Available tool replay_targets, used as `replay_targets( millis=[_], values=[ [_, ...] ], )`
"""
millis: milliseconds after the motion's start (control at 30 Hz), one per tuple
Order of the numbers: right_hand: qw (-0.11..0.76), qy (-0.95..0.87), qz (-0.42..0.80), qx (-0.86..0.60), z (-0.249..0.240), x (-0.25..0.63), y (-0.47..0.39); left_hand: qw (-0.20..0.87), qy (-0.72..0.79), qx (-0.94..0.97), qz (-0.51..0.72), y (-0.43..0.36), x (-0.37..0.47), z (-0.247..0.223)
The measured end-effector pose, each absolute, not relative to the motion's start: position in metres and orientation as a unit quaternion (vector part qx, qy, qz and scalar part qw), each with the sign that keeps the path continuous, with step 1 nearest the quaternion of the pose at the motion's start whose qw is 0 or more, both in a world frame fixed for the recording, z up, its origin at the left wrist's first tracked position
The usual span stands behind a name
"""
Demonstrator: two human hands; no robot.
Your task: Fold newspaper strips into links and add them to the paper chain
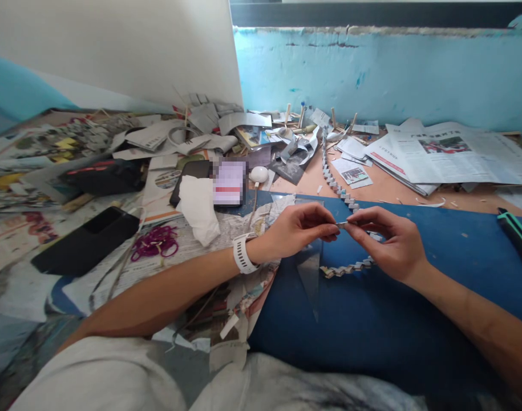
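Between my two hands is a small folded paper strip (342, 224), pinched from both sides above the blue mat (312, 354). My left hand (301, 228), with a white watch band on its wrist, grips one end between thumb and fingers. At the other end my right hand (387, 237) holds it in a pinch. A zigzag chain of folded paper (335, 185) runs from the back of the table toward me and passes behind my right hand. Its near end lies on the mat, beside a clear set square (310, 285).
A green and black cutter (520, 234) lies at the right. Newspapers (461, 154) are stacked behind the mat. On the left are a phone with a lit screen (230, 180), a crumpled tissue (197, 208), a black case (85, 240), purple string (155, 242) and many paper scraps.
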State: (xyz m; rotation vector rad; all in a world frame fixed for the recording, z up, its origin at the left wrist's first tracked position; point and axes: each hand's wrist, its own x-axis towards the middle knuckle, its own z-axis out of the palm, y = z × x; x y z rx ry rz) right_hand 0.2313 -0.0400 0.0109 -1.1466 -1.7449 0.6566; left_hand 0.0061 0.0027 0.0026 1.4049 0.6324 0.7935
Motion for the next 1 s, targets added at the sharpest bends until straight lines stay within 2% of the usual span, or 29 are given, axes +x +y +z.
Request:
replay_targets(
  millis=[233,500,800,1000],
  values=[
    [0.450,-0.725,0.256,-0.454,0.011,0.232,-0.037,0.625,0.280,0.632,0.363,0.001,0.006,0.003],
    [0.447,-0.748,0.244,-0.426,0.008,0.235,-0.036,0.544,0.316,0.687,0.364,-0.005,0.006,0.002],
    [0.442,-0.796,0.159,-0.382,0.012,0.235,-0.036,0.477,0.293,0.740,0.373,-0.012,0.006,0.005],
    [0.439,-0.819,0.092,-0.357,0.010,0.233,-0.036,0.356,0.292,0.818,0.344,-0.008,0.003,0.005]
  ],
)
